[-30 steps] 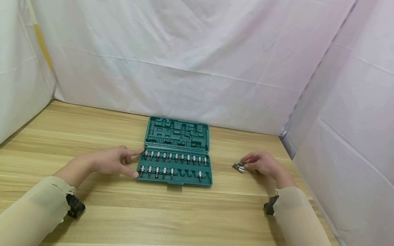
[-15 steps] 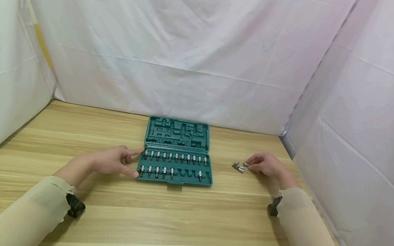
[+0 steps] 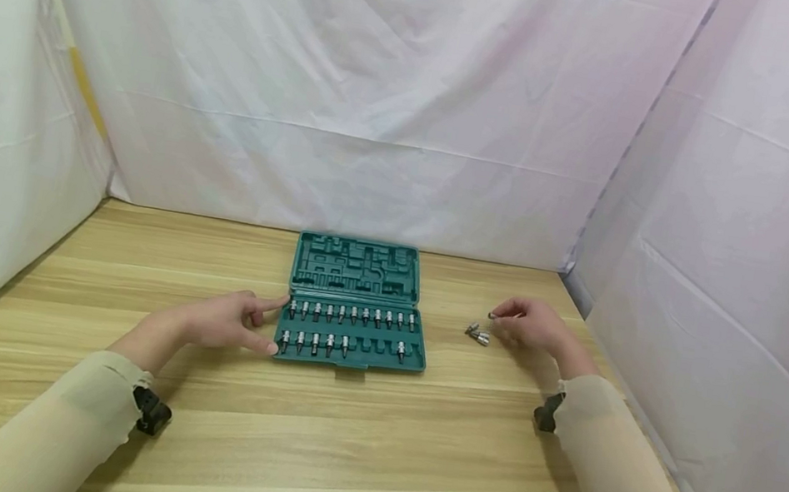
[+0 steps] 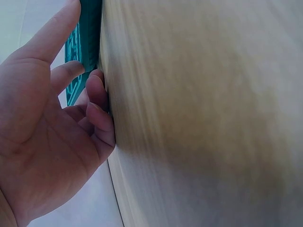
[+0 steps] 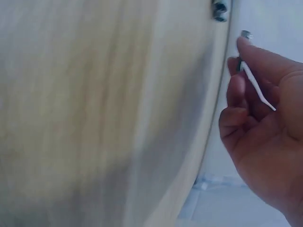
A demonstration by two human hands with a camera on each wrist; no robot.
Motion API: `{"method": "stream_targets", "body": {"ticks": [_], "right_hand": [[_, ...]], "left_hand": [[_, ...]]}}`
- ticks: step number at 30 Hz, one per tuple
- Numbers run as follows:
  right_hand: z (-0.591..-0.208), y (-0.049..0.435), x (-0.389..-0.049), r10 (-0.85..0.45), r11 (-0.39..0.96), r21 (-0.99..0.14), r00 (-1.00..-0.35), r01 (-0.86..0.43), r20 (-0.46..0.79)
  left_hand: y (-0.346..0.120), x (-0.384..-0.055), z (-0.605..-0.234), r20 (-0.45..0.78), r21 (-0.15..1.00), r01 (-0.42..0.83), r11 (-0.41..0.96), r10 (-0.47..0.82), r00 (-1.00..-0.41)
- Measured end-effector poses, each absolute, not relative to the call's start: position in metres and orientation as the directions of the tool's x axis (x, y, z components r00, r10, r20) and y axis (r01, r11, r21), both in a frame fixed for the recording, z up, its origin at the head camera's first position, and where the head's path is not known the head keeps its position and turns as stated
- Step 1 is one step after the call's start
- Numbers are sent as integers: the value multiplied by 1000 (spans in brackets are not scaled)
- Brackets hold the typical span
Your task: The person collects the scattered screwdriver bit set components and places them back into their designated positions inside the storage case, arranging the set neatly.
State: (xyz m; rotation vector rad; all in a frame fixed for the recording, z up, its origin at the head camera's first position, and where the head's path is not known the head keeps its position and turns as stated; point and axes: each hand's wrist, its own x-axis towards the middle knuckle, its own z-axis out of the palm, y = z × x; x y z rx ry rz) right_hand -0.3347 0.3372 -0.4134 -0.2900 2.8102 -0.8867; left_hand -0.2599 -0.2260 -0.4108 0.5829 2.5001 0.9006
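A green socket case [image 3: 369, 333] lies unfolded on the table, with bit sockets standing in two rows in its near half. The back row is full along its length; a gap shows toward the right of the front row. My left hand [image 3: 225, 319] touches the case's left edge with extended index finger and thumb. To the right of the case, my right hand [image 3: 533, 326] pinches a bit socket [image 5: 246, 34] between thumb and fingers, its silver end poking past the fingertips. Loose bit sockets [image 3: 478, 336] lie on the table just left of that hand.
The case's moulded lid [image 3: 357, 268] lies open toward the back. Wood-grain table [image 3: 335, 456] spreads around the case. White cloth walls [image 3: 358, 182] enclose the back and both sides.
My right hand has drawn a bit socket rightward out of the loose pile, then raised and turned it slightly. The left hand and case have stayed put.
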Motion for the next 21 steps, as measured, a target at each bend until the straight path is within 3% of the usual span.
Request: {"method": "stream_targets", "body": {"ticks": [9,21], "right_hand": [[-397,295,-327,-364,651,-734,-928,-194,-77],[-393,243,-313,-489,515,-826,-870,-230,-63]], "left_hand": [[-227,-260,-411,-242,662,249,707,516,-822],[-226,-261,-410,-246,661,239,711,507,-826]]}}
